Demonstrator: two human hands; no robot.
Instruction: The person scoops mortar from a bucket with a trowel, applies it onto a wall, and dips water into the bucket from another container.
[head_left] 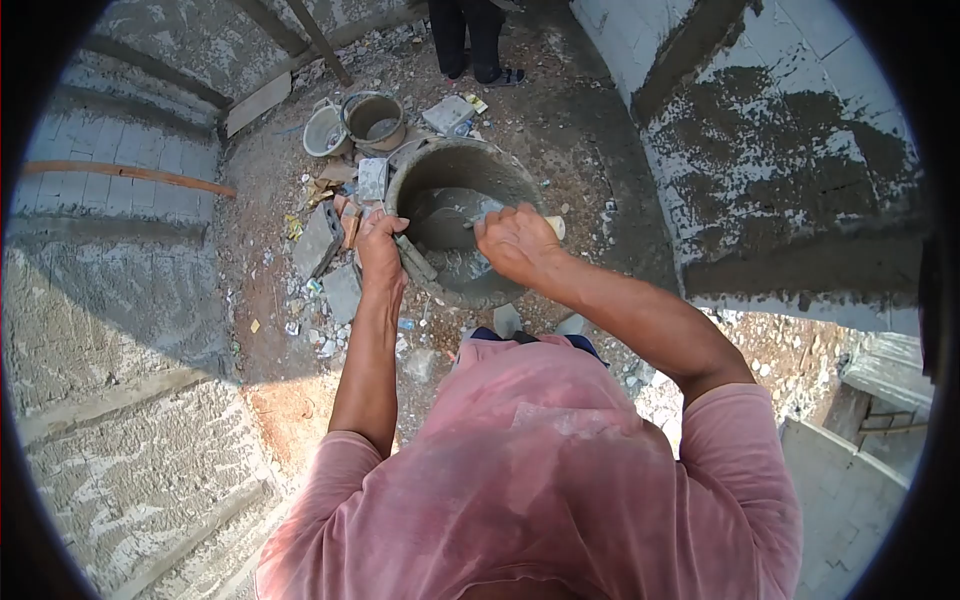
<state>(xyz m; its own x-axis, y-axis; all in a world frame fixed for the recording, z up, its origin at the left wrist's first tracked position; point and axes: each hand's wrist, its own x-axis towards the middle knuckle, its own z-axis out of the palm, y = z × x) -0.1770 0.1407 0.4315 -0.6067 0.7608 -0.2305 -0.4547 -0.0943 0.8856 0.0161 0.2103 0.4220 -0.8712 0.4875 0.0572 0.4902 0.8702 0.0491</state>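
A large round tub [520, 172] stands in front of me with wet grey mortar [445, 215] inside. My right hand [520, 243] is closed around a trowel; its pale handle end [556, 228] sticks out past the fist, and its blade reaches into the tub, partly hidden by the hand. At the left rim, my left hand [380, 245] is closed with its thumb toward the tub. A mortar-caked board [417, 258], seen almost edge-on, runs from that hand over the rim. How the fingers wrap it is hidden.
Two buckets [373, 120] stand beyond the tub. Broken blocks [318, 240] and rubble lie to its left. A person in dark trousers [466, 35] stands at the back. Partly plastered walls [780, 150] rise on both sides; a wooden strip [130, 174] juts from the left.
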